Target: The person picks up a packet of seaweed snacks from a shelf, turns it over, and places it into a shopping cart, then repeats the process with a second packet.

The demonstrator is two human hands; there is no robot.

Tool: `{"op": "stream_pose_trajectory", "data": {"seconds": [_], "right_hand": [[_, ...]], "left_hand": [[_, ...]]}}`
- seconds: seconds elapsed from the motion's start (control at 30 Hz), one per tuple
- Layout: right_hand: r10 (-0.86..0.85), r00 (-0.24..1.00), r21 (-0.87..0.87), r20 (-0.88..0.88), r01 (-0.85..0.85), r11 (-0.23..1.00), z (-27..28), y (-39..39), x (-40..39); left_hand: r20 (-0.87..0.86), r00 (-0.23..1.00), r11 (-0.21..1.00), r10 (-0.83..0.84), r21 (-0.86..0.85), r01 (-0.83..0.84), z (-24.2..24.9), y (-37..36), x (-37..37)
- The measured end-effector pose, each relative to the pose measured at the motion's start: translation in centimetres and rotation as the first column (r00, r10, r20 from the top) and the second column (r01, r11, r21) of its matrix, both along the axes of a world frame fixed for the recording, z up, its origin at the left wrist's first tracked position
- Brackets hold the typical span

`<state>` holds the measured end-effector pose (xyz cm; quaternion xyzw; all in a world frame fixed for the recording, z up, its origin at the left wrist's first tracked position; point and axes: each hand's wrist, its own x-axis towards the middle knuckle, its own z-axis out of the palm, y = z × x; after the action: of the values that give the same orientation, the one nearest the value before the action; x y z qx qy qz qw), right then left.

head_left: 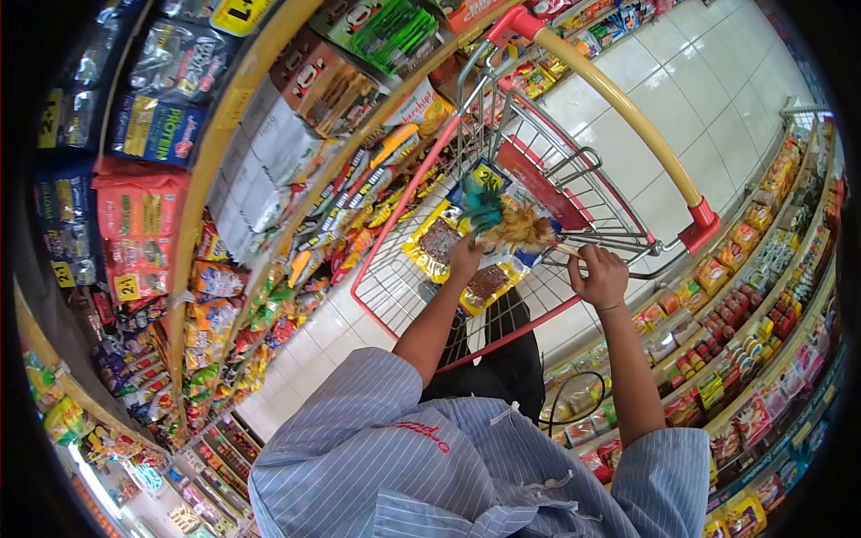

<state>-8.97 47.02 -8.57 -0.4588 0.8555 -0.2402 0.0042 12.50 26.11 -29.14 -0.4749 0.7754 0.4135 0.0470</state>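
your right grip [599, 278] pinched the duster [522, 226]; left grip [465, 258] near it, couldn't tell; light, even pressure seemed best.

Left hand [466, 258]: fingertips concealed at the feathers; grip not determinable.
Feather duster [508, 224]: part of the handle covered by the right hand [599, 276].
Yellow packs [438, 240]: partly covered by the duster and left hand; small print unreadable.
Trousers [480, 381]: legs partly obscured behind the wires of the cart [632, 109].
Red shirt lettering [421, 436]: distorted by folds, not legible.
Striped shirt [395, 466]: cut off by the lower edge.
Right-side shelf goods [717, 321]: most labels too small to read; outermost items lost in the dark border.
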Motion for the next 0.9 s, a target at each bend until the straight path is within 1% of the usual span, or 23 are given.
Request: {"op": "stream_pose_trajectory", "data": {"seconds": [0.03,0.07,0.13,0.17,0.2,0.23,0.27,0.33,0.37,0.4,0.43,0.47,0.5,0.53,0.57,0.6,0.67,0.7,0.73,0.77,0.8,0.87,0.9], "right_hand": [[0.001,1.000,-0.021,0.001,-0.001,1.000,0.2,-0.2,-0.1],[0.003,1.000,-0.045,-0.003,-0.004,0.999,0.3,-0.5,-0.3],[-0.009,1.000,-0.053,-0.009,0.009,0.999,-0.1,-0.6,-0.5],[-0.020,1.000,-0.042,-0.010,0.020,0.999,-0.4,-0.7,-0.6],[-0.028,0.999,-0.053,-0.018,0.027,0.998,-0.4,-0.9,-0.7],[-0.055,0.999,-0.015,-0.002,0.055,0.998,-0.3,-1.0,-0.6],[-0.078,0.997,0.028,0.011,0.077,0.997,-0.1,-1.0,-0.6],[-0.095,0.995,0.055,0.013,0.094,0.994,0.3,-1.5,-0.3],[-0.137,0.991,0.103,0.011,0.135,0.985,0.5,-1.8,0.0],[-0.184,0.983,0.149,0.000,0.182,0.972,0.7,-2.1,0.3],[-0.212,0.977,0.175,-0.014,0.211,0.962,0.4,-2.2,0.6],[-0.244,0.967,0.156,-0.065,0.252,0.955,-0.2,-2.3,0.9],[-0.278,0.957,0.174,-0.077,0.288,0.942,-0.3,-2.6,0.9],[-0.302,0.950,0.209,-0.076,0.311,0.927,-0.4,-2.4,1.6],[-0.315,0.948,0.226,-0.040,0.315,0.922,-0.5,-2.6,1.7],[-0.378,0.924,0.309,-0.056,0.376,0.874,0.3,-3.2,2.2],[-0.519,0.854,0.353,0.038,0.474,0.806,1.6,-5.0,3.0],[-0.549,0.825,0.242,0.132,0.510,0.825,1.3,-5.6,3.4],[-0.483,0.741,0.081,0.468,0.508,0.858,-0.1,-5.9,3.5],[-0.436,0.777,-0.030,0.454,0.502,0.864,0.4,-6.7,4.6],[-0.387,0.815,-0.148,0.431,0.488,0.860,0.9,-8.3,6.4],[-0.303,0.724,-0.126,0.619,0.472,0.872,6.8,-10.6,11.9],[-0.250,0.757,-0.129,0.604,0.402,0.907,8.2,-11.3,14.6]], "left_hand": [[-0.064,0.998,0.997,-0.015,0.074,0.020,0.9,-0.4,0.6],[-0.073,0.997,0.998,-0.025,0.054,0.029,1.7,-1.2,1.1],[-0.050,0.984,0.981,-0.173,0.079,0.177,1.5,-2.5,3.3],[-0.055,0.982,0.981,-0.181,0.063,0.184,1.6,-3.0,4.2],[-0.099,0.985,0.969,-0.140,0.191,0.156,2.2,-3.4,4.8],[-0.135,0.987,0.937,-0.092,0.324,0.132,2.7,-3.7,5.4],[-0.144,0.985,0.937,-0.094,0.323,0.136,3.2,-4.0,6.0],[-0.335,0.935,0.833,0.116,0.545,0.092,5.9,-4.8,6.1],[-0.327,0.920,0.759,0.217,0.649,0.051,7.4,-5.3,6.3],[-0.352,0.912,0.756,0.211,0.650,0.076,8.9,-5.8,6.5],[-0.310,0.866,0.623,0.391,0.782,-0.002,10.3,-6.4,6.4],[-0.230,0.799,0.449,0.556,0.892,-0.055,11.9,-6.9,5.9],[-0.201,0.779,0.340,0.594,0.940,-0.017,15.5,-7.3,5.4],[-0.169,0.746,0.215,0.644,0.976,0.036,16.7,-8.2,6.0],[-0.153,0.740,0.153,0.655,0.986,0.068,17.9,-9.2,6.6],[-0.137,0.735,0.095,0.664,0.991,0.100,19.2,-10.3,7.1],[-0.206,0.675,0.046,0.709,0.968,0.247,21.8,-12.5,7.6],[-0.212,0.660,0.047,0.721,0.965,0.258,23.4,-13.4,8.3],[-0.220,0.655,0.049,0.723,0.962,0.270,24.5,-14.4,9.0],[-0.159,0.649,-0.014,0.744,0.967,0.253,24.7,-15.2,9.5],[-0.202,0.614,0.027,0.763,0.959,0.283,25.3,-15.5,9.8],[-0.259,0.546,0.068,0.797,0.936,0.345,27.2,-15.9,10.9],[-0.276,0.519,0.093,0.809,0.932,0.351,27.7,-15.7,11.3]]}}
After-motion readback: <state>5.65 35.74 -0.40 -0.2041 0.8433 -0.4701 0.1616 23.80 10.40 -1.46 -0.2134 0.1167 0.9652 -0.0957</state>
